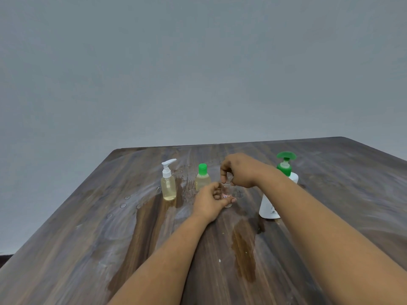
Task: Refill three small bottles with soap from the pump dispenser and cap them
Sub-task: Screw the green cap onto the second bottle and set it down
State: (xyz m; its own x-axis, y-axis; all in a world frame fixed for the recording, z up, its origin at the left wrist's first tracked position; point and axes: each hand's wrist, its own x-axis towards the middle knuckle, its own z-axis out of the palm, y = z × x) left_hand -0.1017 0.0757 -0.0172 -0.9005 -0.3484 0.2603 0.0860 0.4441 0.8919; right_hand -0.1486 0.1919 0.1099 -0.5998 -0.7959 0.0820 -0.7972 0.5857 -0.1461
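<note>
Wet wooden table (88,249) against a grey wall. From left: pump bottle (168,183) and green-capped bottle (202,179), both holding yellow soap, stand capped. Left hand (209,202) grips the clear bottle (227,195), presumably steadying it; right hand (240,170) pinches at its top, whether capping or uncapping cannot be told. The dispenser (276,194) stands right.

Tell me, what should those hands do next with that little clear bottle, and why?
Probably twist its top off: the left hand grips the clear bottle while the right hand pinches its top, and it looks empty, unlike the two yellowish bottles.
</note>
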